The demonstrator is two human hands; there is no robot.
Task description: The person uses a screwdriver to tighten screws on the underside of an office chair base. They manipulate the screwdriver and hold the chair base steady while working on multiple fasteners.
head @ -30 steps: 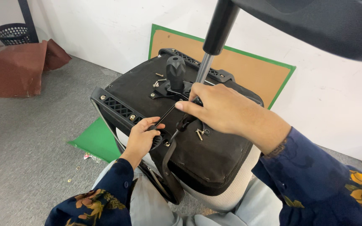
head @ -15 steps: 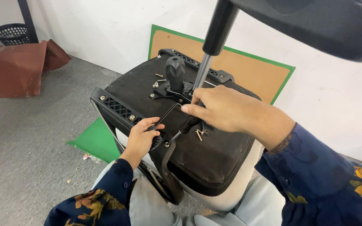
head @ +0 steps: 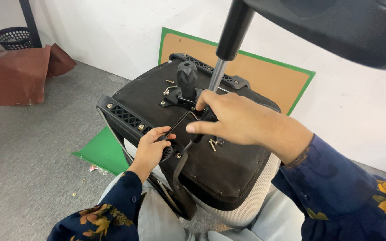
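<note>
Grey carpet underlies an upturned black fabric seat (head: 166,116); left hand (head: 150,149) grips its lever (head: 179,122), right hand (head: 233,118) pinches metal mechanism (head: 193,96).

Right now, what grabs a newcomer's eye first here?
The upturned black office chair seat on the person's lap, centre frame, with the silver gas-lift column rising from its middle. The right hand grips the black mechanism at the column's foot; the left hand holds the round knob on the seat's near-left edge. Loose screws lie beside the mechanism.
</note>
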